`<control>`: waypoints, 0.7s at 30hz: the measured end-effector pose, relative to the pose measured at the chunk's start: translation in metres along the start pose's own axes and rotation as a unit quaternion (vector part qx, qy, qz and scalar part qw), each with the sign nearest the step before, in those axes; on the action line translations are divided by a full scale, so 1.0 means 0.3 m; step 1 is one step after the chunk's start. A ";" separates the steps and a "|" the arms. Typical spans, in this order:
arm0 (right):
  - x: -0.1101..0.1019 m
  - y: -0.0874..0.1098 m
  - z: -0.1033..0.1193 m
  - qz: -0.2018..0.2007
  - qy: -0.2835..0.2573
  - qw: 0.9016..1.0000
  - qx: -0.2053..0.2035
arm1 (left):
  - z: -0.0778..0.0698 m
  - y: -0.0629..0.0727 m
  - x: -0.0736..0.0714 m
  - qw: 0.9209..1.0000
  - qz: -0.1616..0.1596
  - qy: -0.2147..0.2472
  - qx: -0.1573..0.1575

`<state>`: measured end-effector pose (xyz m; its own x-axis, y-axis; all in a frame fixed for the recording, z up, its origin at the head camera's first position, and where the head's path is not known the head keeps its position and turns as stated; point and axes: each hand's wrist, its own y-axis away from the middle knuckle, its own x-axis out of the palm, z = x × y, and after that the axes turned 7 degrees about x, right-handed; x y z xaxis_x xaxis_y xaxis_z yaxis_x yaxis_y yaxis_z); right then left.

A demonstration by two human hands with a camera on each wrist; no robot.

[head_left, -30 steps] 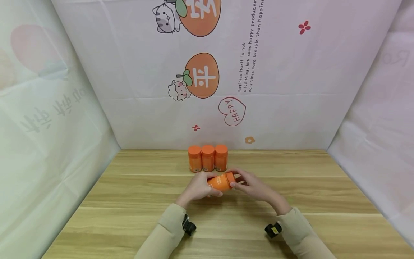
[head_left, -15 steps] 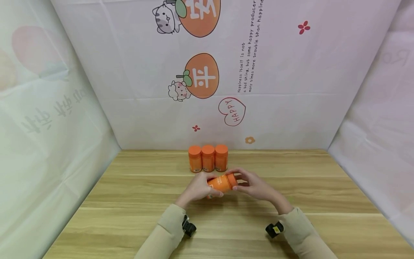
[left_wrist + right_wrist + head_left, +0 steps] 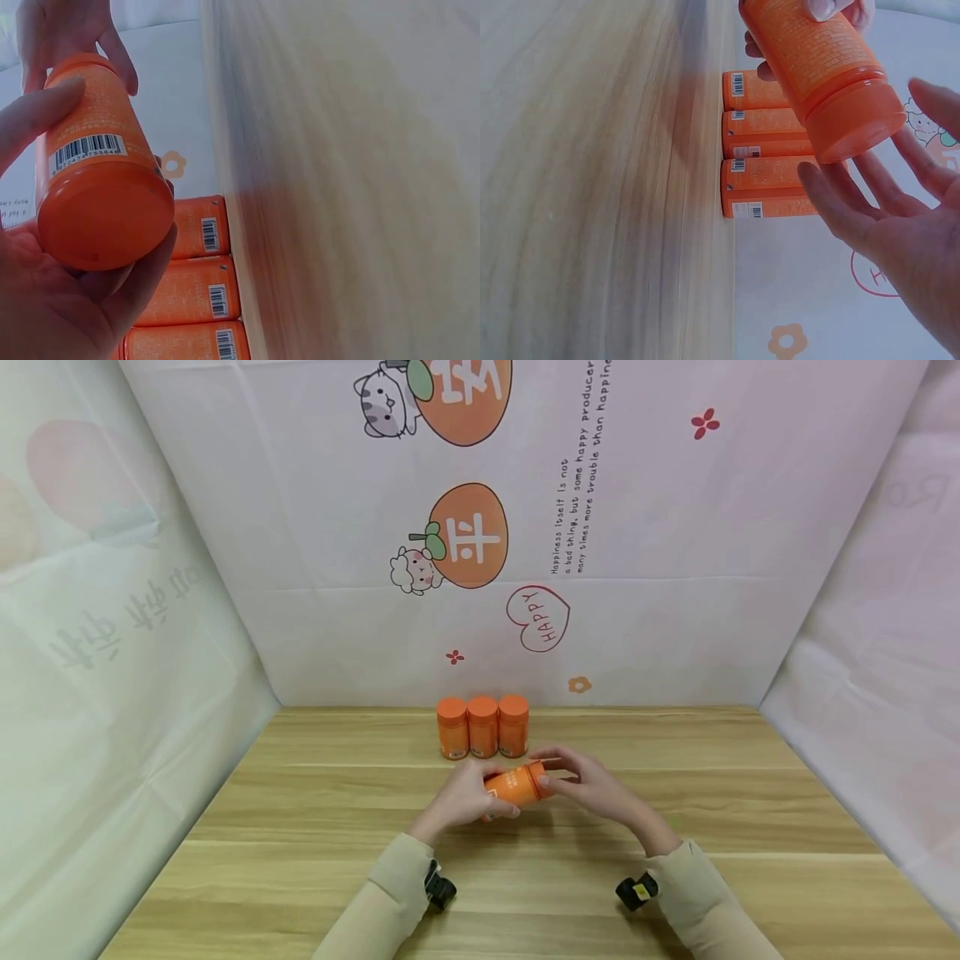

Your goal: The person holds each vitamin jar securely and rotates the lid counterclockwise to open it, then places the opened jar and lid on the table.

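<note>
An orange plastic bottle (image 3: 513, 787) with a ribbed-neck screw cap (image 3: 857, 124) lies tilted between the two hands, above the table, its cap to the right. My left hand (image 3: 463, 793) grips the body, thumb across the label side and fingers around the back. In the left wrist view, the bottle's base (image 3: 105, 217) and a barcode face the camera. My right hand (image 3: 588, 783) is at the cap with fingers spread around it. In the right wrist view its thumb (image 3: 936, 105) stands apart from the cap, and the other fingers reach beneath and behind the cap.
Three matching orange bottles (image 3: 482, 727) stand upright side by side at the back of the wooden table (image 3: 315, 827), just beyond the hands. A white printed cloth (image 3: 337, 635) hangs behind, with more cloth at both sides.
My right hand's fingers have loosened and shifted slightly around the cap. The left hand keeps its grip, and the bottle has turned very slightly. The three standing bottles have stayed put.
</note>
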<state>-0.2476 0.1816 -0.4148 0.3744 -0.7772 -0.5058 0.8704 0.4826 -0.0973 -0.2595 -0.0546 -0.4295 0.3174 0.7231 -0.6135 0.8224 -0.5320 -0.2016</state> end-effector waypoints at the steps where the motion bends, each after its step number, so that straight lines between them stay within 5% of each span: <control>1: 0.000 0.000 0.005 -0.008 0.005 1.000 0.005 | -0.001 -0.001 0.002 1.000 0.000 0.000 0.002; 9: 0.003 -0.010 0.008 -0.034 0.021 0.998 0.044 | -0.009 -0.006 0.016 0.999 -0.018 -0.045 0.019; 21: 0.016 -0.014 0.010 -0.042 -0.015 0.985 0.169 | -0.034 -0.005 0.037 0.995 -0.040 -0.090 0.019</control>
<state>-0.2485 0.1747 -0.4142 0.3025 -0.8227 -0.4812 0.9531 0.2594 0.1556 -0.2524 -0.0415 -0.4282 0.1583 0.6753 -0.7203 0.8228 -0.4936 -0.2819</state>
